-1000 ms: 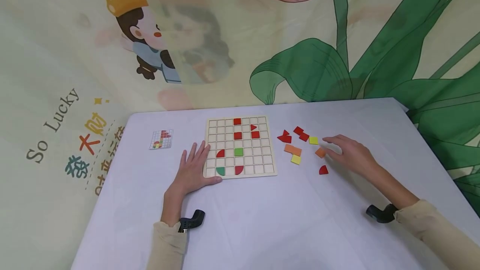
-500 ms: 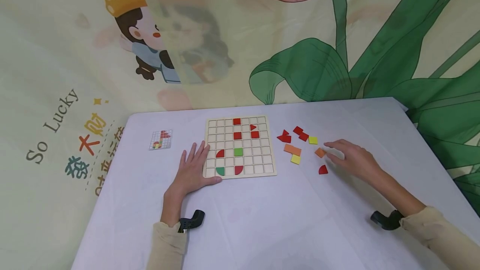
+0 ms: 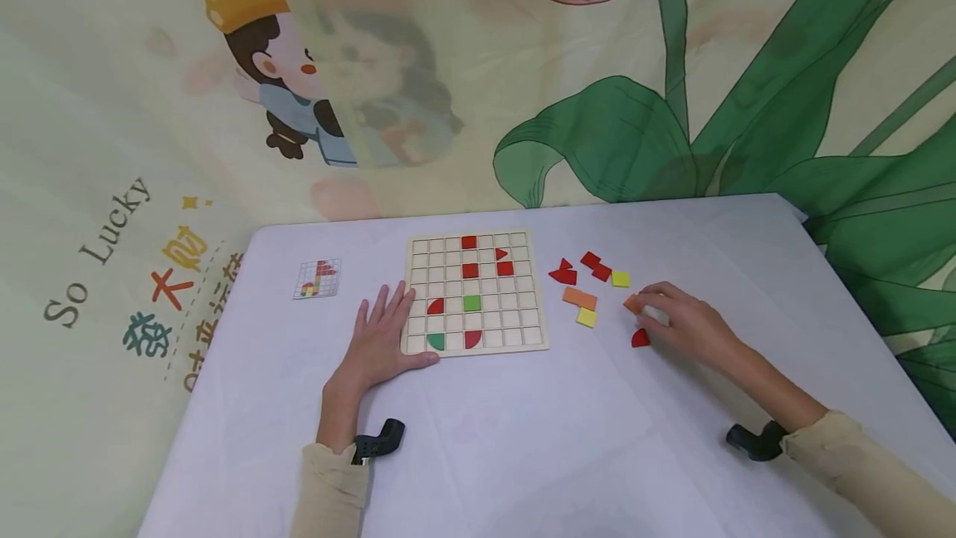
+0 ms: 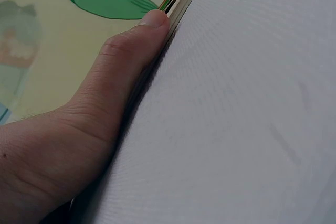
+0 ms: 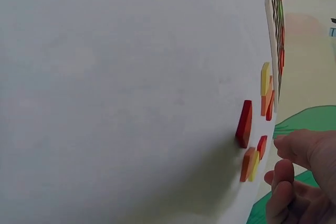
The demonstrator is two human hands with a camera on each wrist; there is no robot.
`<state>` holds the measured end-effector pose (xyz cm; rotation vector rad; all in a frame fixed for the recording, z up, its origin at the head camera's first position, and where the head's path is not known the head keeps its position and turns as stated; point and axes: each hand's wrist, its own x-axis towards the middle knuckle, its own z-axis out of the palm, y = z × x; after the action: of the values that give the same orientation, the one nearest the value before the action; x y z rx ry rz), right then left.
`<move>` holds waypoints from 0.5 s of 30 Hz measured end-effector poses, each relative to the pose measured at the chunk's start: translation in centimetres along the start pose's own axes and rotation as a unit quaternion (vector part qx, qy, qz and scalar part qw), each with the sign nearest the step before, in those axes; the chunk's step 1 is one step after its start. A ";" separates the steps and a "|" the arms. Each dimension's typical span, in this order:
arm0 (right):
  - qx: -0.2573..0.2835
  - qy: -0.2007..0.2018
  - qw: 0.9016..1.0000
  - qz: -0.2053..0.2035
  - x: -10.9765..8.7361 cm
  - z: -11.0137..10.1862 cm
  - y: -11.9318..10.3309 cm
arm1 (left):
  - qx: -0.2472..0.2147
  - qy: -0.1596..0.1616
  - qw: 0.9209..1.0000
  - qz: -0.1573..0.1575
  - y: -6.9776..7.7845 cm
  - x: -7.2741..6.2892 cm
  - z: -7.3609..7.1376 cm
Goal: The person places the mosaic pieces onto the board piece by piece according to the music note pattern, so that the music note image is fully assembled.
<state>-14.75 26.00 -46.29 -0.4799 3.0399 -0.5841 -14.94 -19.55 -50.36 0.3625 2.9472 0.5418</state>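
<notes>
The orange square (image 3: 631,304) lies right of the grid board (image 3: 515,319), at the fingertips of the right hand (image 3: 689,324), loosely bent, pinching nothing visible; the left hand (image 3: 378,342) spreads its fingers at the board's left edge. The square is probably light and stiff, best pinched by opposite edges.

printed bkdrp (image 3: 441,193) | grn leaves (image 3: 620,139) | "So Lucky" txt (image 3: 114,221) | wht-clothed tbl (image 3: 493,430)
</notes>
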 end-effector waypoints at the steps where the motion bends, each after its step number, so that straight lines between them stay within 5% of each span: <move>1: 0.001 -0.006 1.000 0.005 0.4 0.1 -0.3 | -0.001 0.000 1.000 -0.001 0.0 0.0 0.0; 9: -0.022 -0.055 0.997 0.047 5.5 -0.1 -2.6 | -0.004 -0.009 1.000 -0.011 -0.3 -0.2 0.1; 15: -0.045 -0.048 0.998 0.021 9.3 0.4 -3.3 | 0.000 -0.005 1.000 -0.003 -0.1 0.0 0.1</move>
<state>-22.62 20.20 -44.98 -0.4326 2.9863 -0.4105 -14.96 -19.64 -50.45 0.3535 2.9385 0.5386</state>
